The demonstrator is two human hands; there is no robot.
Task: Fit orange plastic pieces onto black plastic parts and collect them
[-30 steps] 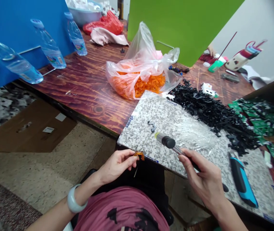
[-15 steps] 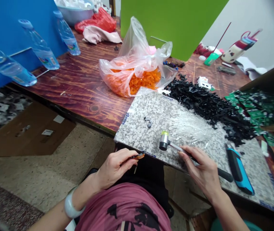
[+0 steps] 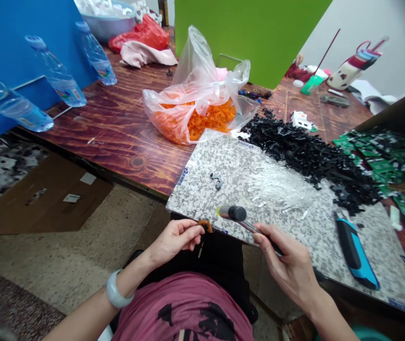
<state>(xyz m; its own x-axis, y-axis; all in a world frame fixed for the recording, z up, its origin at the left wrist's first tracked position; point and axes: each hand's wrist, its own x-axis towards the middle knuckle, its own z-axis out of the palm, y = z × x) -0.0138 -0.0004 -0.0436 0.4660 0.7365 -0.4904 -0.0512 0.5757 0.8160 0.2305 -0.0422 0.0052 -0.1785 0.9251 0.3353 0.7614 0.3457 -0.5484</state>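
My left hand (image 3: 174, 240) pinches a small orange plastic part (image 3: 205, 224) just off the near edge of the speckled granite slab (image 3: 223, 161). My right hand (image 3: 289, 270) is wrapped round the handle of a small hammer (image 3: 233, 213), whose black and yellow-green head lies sideways over the slab's near edge, just right of the orange part. A small black clip (image 3: 216, 180) lies alone on the slab beyond the hammer head. A crumpled clear plastic sheet (image 3: 280, 184) rests on the slab's middle.
A clear bag of orange parts (image 3: 198, 111) sits on the wooden table (image 3: 124, 128) behind the slab. A heap of black parts (image 3: 309, 158) spreads right, with green circuit boards (image 3: 383, 161) beyond. A blue and black cutter (image 3: 353, 248) lies on the slab. Water bottles (image 3: 55, 71) stand at the left.
The hammer head went from upright on the slab to lying sideways, nearer the orange part. My left hand turned the orange part up again. The view shifted slightly.
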